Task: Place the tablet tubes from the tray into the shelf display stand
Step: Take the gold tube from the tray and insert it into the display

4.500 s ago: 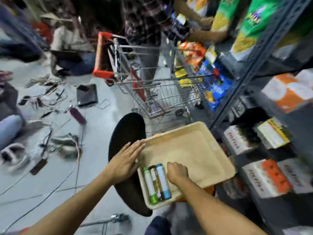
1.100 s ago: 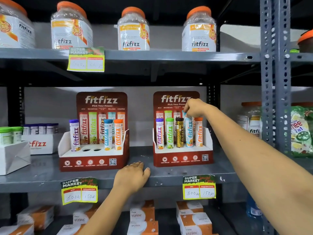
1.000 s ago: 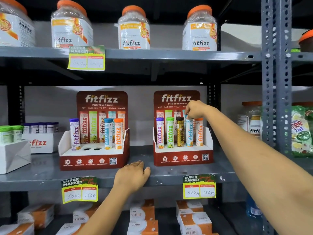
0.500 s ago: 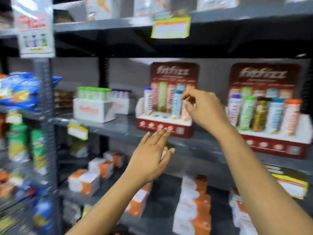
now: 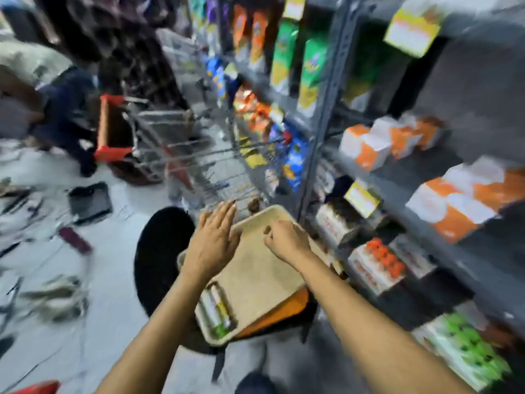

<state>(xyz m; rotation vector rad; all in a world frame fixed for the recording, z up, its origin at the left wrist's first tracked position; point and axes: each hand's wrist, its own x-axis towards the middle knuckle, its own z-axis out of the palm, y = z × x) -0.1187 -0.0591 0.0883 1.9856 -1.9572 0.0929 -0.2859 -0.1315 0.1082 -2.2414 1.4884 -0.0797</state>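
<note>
A beige tray (image 5: 264,277) rests on a black and orange stool below me. Two tablet tubes (image 5: 215,308) lie side by side at its near left corner, one with a green end. My left hand (image 5: 211,243) hovers flat with fingers spread over the tray's left edge. My right hand (image 5: 287,238) hangs above the tray's far right part with fingers curled loosely and nothing visible in it. The display stands are out of view. The picture is blurred by motion.
Grey metal shelving (image 5: 321,115) with boxes and snack bags runs along the right. A wire shopping cart (image 5: 181,155) with red handles stands just beyond the tray. A person crouches at far left. Cables and tools litter the floor (image 5: 42,223) on the left.
My view has swung from the shelf down to the tray. My right hand left a tube in the right stand and both hands came down over the tray, which now holds two tubes.
</note>
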